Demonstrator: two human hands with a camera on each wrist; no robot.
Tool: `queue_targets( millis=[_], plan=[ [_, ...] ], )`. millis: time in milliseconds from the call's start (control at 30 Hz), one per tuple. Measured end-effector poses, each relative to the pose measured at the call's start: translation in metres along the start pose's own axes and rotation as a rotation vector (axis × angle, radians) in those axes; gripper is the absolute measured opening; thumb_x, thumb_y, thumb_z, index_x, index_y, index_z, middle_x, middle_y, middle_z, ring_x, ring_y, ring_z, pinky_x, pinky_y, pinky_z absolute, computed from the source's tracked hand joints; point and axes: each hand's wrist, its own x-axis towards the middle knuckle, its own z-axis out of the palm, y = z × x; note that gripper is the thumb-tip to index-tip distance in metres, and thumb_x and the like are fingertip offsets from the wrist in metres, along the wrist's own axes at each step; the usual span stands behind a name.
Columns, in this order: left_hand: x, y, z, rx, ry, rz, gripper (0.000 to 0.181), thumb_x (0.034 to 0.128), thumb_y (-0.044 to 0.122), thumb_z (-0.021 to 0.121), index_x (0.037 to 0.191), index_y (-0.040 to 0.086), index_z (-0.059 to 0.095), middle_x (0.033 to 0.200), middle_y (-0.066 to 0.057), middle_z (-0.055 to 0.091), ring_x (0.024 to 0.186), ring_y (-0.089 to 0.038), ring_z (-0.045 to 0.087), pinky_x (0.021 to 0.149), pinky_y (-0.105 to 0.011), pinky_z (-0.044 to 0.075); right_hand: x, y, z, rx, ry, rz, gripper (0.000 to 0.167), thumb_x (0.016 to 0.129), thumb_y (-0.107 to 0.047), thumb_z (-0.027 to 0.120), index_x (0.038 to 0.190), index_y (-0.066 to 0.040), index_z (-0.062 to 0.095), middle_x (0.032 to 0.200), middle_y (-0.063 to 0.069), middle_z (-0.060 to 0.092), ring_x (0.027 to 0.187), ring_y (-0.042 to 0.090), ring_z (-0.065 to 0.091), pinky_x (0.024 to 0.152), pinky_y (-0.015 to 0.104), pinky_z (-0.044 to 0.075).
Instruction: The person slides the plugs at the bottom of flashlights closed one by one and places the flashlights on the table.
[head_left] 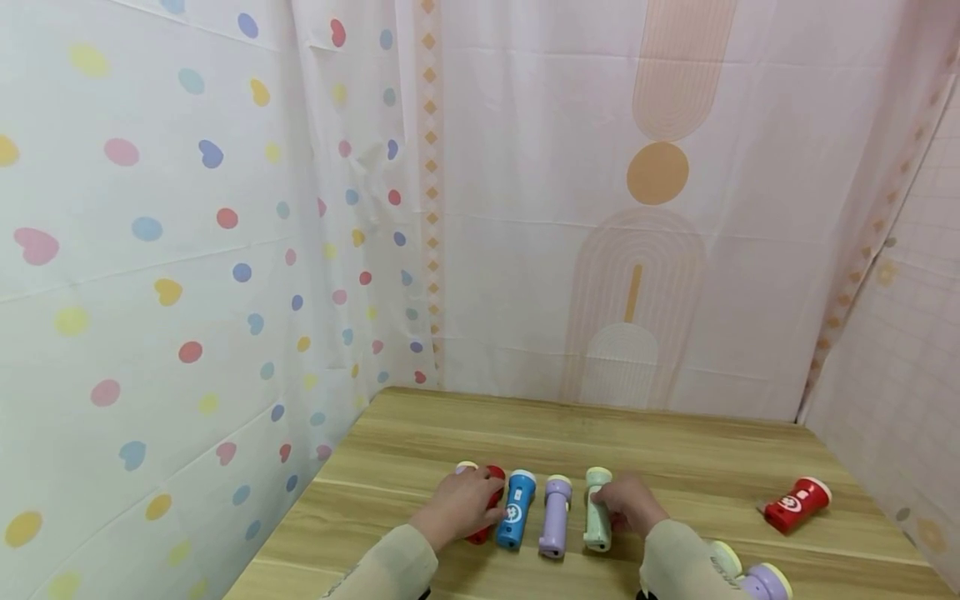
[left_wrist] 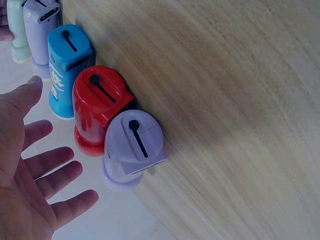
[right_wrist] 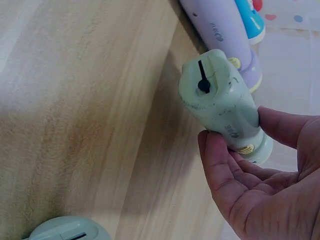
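Observation:
Several toy flashlights lie side by side in a row on the table. My right hand (head_left: 632,502) pinches the mint-green flashlight (right_wrist: 225,110) at the row's right end, thumb on one side and fingers on the other. Left of it lie a purple flashlight (head_left: 555,521) and a blue flashlight (head_left: 516,512). My left hand (head_left: 461,504) is over the left end, fingers spread and gripping nothing, by a red flashlight (left_wrist: 102,97) and another purple flashlight (left_wrist: 134,142). In the head view, this hand partly covers those two.
Another red flashlight (head_left: 798,504) lies apart on the right side of the wooden table (head_left: 600,425). Nearer, beside my right sleeve, are a second green flashlight (head_left: 726,558) and a further purple flashlight (head_left: 767,581). Patterned curtains (head_left: 510,208) hang behind and at both sides.

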Motion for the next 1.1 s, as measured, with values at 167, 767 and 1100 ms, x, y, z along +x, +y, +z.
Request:
queue_targets(
  millis=[167,767,1100],
  plan=[
    [-0.001,-0.001,0.002,-0.003,-0.004,0.008,0.044,0.0882,0.048,0.071,0.118,0.016,0.07,0.107,-0.004,0.065,0.096,-0.021,0.063,0.077,-0.041,0.057,-0.005,0.001,0.003,-0.038,-0.003,-0.019,0.011,0.08,0.001,0.062,0.077,0.01,0.056,0.067,0.012,0.058,0.055,0.021,0.056,0.057,0.035,0.055],
    [-0.002,-0.001,0.008,0.01,0.002,0.018,0.043,0.0873,0.05,0.071,0.114,0.017,0.072,0.111,-0.005,0.066,0.099,-0.02,0.064,0.076,-0.04,0.056,-0.001,0.005,0.014,-0.082,-0.027,-0.005,0.012,0.08,-0.001,0.059,0.08,0.011,0.057,0.071,0.014,0.058,0.062,0.024,0.058,0.058,0.038,0.057],
    [-0.005,-0.004,0.01,0.024,-0.012,0.008,0.043,0.0861,0.049,0.073,0.115,0.017,0.073,0.112,-0.006,0.066,0.102,-0.021,0.063,0.08,-0.04,0.056,-0.004,0.0,0.005,-0.124,-0.016,0.006,0.013,0.079,-0.004,0.055,0.082,0.009,0.057,0.073,0.018,0.059,0.067,0.031,0.064,0.062,0.04,0.059]
  ],
)
